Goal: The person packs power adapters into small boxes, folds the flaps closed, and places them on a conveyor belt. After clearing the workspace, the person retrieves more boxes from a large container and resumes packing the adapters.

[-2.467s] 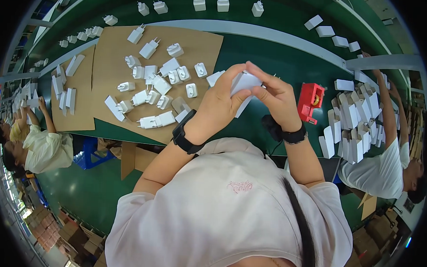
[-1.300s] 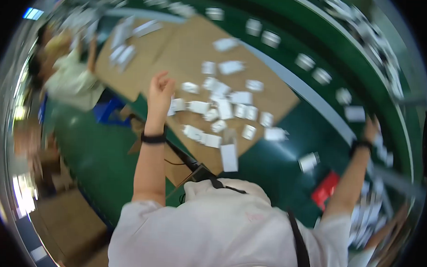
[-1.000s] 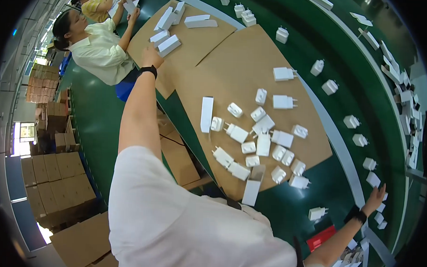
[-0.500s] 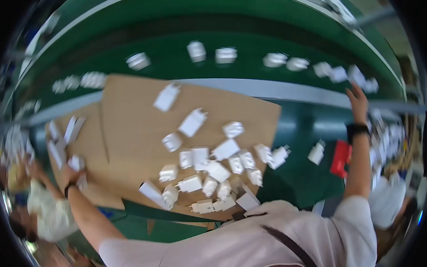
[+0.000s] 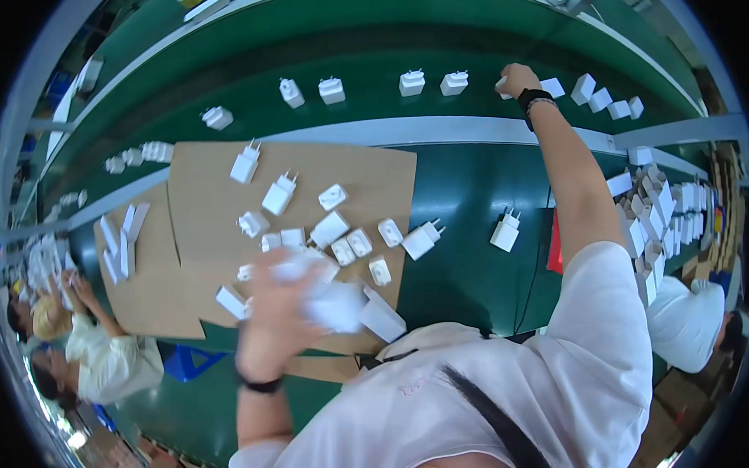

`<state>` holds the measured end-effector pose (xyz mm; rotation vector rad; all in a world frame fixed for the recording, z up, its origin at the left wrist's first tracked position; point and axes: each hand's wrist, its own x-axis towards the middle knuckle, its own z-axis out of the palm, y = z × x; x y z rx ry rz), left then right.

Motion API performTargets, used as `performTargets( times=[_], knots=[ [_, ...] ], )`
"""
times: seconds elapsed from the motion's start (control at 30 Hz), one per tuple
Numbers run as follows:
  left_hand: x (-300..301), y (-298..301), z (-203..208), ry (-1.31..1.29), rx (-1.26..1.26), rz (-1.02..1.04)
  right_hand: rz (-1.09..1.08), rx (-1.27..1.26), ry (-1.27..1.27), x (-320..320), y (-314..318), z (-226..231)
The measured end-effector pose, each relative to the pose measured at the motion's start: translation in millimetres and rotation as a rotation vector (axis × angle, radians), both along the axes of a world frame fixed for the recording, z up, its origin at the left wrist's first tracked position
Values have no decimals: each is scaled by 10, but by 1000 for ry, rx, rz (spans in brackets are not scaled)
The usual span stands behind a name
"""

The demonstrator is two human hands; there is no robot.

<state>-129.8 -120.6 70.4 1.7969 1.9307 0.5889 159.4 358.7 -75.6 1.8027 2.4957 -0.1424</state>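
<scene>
Far left, two other people [image 5: 82, 347] sit by the green counter [image 5: 475, 188], near small white boxes [image 5: 120, 242] on the brown cardboard sheet [image 5: 202, 203]. The left hand [image 5: 277, 301] is blurry. It is over the near part of the cardboard and seems to hold a white charger [image 5: 335, 303], but I cannot tell how the fingers sit. More white plug chargers [image 5: 341, 241] lie on the cardboard beside it. One charger with two pins [image 5: 505, 230] stands alone on the green counter. The right hand [image 5: 518, 78] reaches far up to the belt, fingers closed on a white charger piece [image 5: 503, 84]. A row of chargers [image 5: 413, 83] sits on the belt just left of it. White boxes [image 5: 655, 219] pile up at the right.
</scene>
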Motion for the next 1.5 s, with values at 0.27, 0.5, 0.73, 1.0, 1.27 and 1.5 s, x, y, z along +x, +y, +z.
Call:
performTargets(
  times=[0.27, 0.5, 0.73, 1.0, 1.27, 1.5],
  knots=[
    [2157, 917, -725, 51, 274, -445, -19, -181, 1324, 434, -1447, 1299],
    [2286, 592, -432, 220, 298, -342, -75, -744, 2091, 1449, -2738, 1156],
    [2714, 557, -501, -459, 321, -61, -215, -1260, 2240, 1261, -3420, 633],
    [2611, 488, -585, -1595, 129, 584, 56, -1309, 2121, 1173, -3419, 682],
    [2512, 354, -646, -1993, -140, 443, 84, -1408, 2007, 966, -3629, 618],
    [2155, 156, -466, -1842, -184, 275, 23, -1293, 1887, 916, -3692, 683]
  ],
)
